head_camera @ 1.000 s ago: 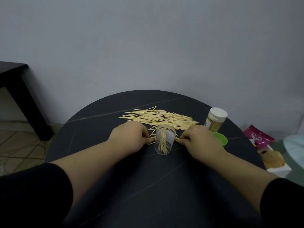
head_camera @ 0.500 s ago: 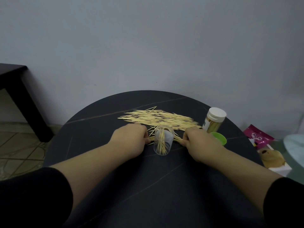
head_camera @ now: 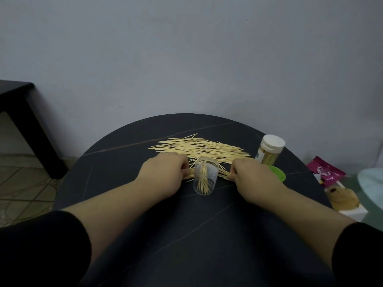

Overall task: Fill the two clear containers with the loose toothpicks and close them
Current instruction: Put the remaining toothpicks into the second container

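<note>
Both hands were curled down on the table [head_camera: 186, 235], the left hand [head_camera: 163, 172] and the right hand [head_camera: 252, 177] each pinching one end of a bunch [head_camera: 224, 173] of picks that lay flat just behind the open container [head_camera: 205, 179]. That container stood upright between the two hands, with only a few picks leaning inside it. The likeliest slip was a knuckle or the lifted bunch knocking the light container over, since it stood so close to both hands, and spilling what it held. The bunch might also splay when tipped upright, being held only at its ends, so some picks would miss the mouth. The container's own rim was what the bunch had to clear. The main heap of toothpicks [head_camera: 199, 149] lay spread beyond the hands, mostly ungathered. To the right stood the closed container [head_camera: 269, 151] with its white cap on, apparently full, and the green lid [head_camera: 278, 172] lay just beside the right hand, partly hidden by it. Past the table's right edge lay a pink packet [head_camera: 325, 171] and a bear toy [head_camera: 342, 198].
</note>
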